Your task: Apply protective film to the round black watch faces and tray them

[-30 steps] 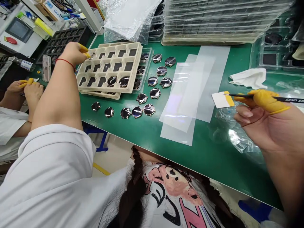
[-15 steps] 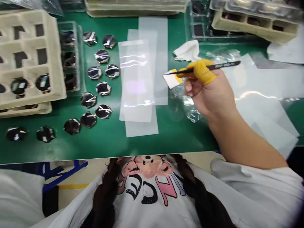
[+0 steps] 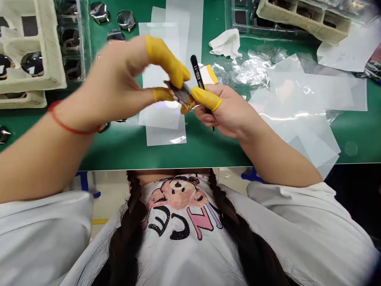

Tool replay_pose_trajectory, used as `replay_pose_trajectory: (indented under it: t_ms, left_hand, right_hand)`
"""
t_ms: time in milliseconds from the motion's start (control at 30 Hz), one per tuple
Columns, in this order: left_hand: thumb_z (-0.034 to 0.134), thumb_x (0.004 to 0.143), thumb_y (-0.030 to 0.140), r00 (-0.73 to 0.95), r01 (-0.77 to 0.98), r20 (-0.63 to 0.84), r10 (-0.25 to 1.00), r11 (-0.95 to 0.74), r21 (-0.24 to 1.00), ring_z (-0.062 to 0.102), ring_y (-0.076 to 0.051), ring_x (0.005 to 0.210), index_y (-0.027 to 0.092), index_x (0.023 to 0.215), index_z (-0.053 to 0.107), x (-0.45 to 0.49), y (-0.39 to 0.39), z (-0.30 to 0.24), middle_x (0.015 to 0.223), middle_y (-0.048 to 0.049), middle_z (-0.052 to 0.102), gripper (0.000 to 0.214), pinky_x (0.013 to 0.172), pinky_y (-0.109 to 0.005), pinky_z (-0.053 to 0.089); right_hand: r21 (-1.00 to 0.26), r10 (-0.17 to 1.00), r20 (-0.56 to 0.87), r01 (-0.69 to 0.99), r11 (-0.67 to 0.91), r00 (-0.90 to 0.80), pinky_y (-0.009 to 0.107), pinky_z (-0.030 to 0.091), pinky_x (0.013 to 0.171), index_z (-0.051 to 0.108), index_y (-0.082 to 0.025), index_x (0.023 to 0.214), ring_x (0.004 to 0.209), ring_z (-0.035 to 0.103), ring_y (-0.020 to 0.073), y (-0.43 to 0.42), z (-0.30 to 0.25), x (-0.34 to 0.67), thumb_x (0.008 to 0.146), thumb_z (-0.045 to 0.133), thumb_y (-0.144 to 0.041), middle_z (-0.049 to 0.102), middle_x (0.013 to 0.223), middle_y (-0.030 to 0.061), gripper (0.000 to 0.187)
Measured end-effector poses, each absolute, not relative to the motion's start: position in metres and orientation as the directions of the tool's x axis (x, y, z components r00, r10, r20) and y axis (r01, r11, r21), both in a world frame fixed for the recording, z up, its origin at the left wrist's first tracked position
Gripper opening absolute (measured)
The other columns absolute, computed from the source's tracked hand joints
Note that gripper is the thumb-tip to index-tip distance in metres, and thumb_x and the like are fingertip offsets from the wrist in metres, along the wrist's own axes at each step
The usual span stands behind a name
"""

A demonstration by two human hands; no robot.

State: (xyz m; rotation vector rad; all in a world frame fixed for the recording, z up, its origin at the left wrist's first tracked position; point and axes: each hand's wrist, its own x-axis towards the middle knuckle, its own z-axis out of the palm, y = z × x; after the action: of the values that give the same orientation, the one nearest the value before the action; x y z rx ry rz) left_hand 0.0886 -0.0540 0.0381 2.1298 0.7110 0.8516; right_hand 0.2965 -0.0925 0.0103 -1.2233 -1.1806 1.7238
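Yellow finger cots cover the fingertips of both my hands. My left hand (image 3: 114, 79) pinches a round watch case (image 3: 183, 95) between thumb and fingers, tilted nearly edge-on above the table. From the other side, my right hand (image 3: 228, 107) touches the case's edge with a cot-covered finger or thumb. Black tweezers (image 3: 195, 69) are gripped in that same hand, their tips pointing down toward me. Behind them lies a small white pad with a yellow edge (image 3: 212, 74), partly hidden. More dark-glass watch cases (image 3: 126, 20) lie on the table, several covered by my left arm.
A moulded pulp tray (image 3: 55, 75) with watch cases stands at left beside a clear plastic tray (image 3: 85, 43). Translucent sheets (image 3: 159, 43) lie in the middle, more sheets (image 3: 309, 99) at right. A white cloth (image 3: 226, 43), crumpled film (image 3: 253, 69) and another pulp tray (image 3: 309, 24) sit farther back.
My left hand has come into view holding a watch case. My right hand moved left and toward me to meet it, its tweezers turned from level to steep. The view shifted.
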Motion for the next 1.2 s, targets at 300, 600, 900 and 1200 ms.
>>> replay_pose_trajectory:
  t_ms: [300, 600, 900, 1200]
  left_hand:
    - [0.078, 0.077, 0.051, 0.632, 0.244, 0.191, 0.751, -0.427, 0.870, 0.066, -0.023, 0.097, 0.029, 0.142, 0.029, 0.112, -0.056, -0.032, 0.130, -0.0110, 0.055, 0.084, 0.071, -0.038, 0.057]
    - [0.070, 0.085, 0.049, 0.521, 0.344, 0.192, 0.832, -0.410, 0.845, 0.065, -0.027, 0.111, 0.028, 0.139, 0.042, 0.111, -0.067, -0.046, 0.128, -0.0096, 0.061, 0.064, 0.085, -0.039, 0.057]
    - [0.075, 0.082, 0.042, 0.465, 0.099, 0.161, 0.871, -0.231, 0.968, 0.064, -0.022, 0.103, 0.031, 0.137, 0.043, 0.102, -0.051, -0.048, 0.137, -0.0100, 0.054, 0.064, 0.080, -0.039, 0.063]
    - [0.071, 0.084, 0.047, 0.533, 0.147, 0.181, 0.827, -0.301, 0.942, 0.066, -0.024, 0.104, 0.031, 0.140, 0.038, 0.101, -0.053, -0.043, 0.131, -0.0112, 0.056, 0.067, 0.080, -0.042, 0.061]
  right_hand:
    - [-0.998, 0.995, -0.023, 0.056, -0.017, -0.098, 0.029, 0.053, 0.073, 0.053, -0.027, 0.096, 0.083, 0.064, 0.0140, -0.092, -0.003, 0.293, 0.074, 0.081, -0.051, 0.062, 0.088, -0.0037, 0.043]
    - [-0.839, 0.984, 0.153, 0.514, 0.177, -0.090, 0.038, 0.053, 0.085, 0.058, -0.029, 0.092, 0.104, 0.061, 0.0219, -0.097, -0.017, 0.286, 0.089, 0.066, -0.050, 0.062, 0.104, 0.0033, 0.023]
    - [-0.500, 0.979, 0.012, 0.850, -0.169, 0.201, 0.034, 0.037, 0.076, 0.045, -0.024, 0.085, 0.072, 0.049, 0.0141, -0.049, 0.004, 0.355, 0.067, 0.070, -0.001, 0.053, 0.076, -0.0028, 0.038]
    - [-0.572, 0.878, 0.263, 0.798, -0.192, 0.400, 0.035, 0.037, 0.097, 0.037, -0.026, 0.084, 0.097, 0.050, 0.0155, 0.021, -0.025, 0.389, 0.086, 0.070, -0.026, 0.059, 0.111, 0.0091, 0.033]
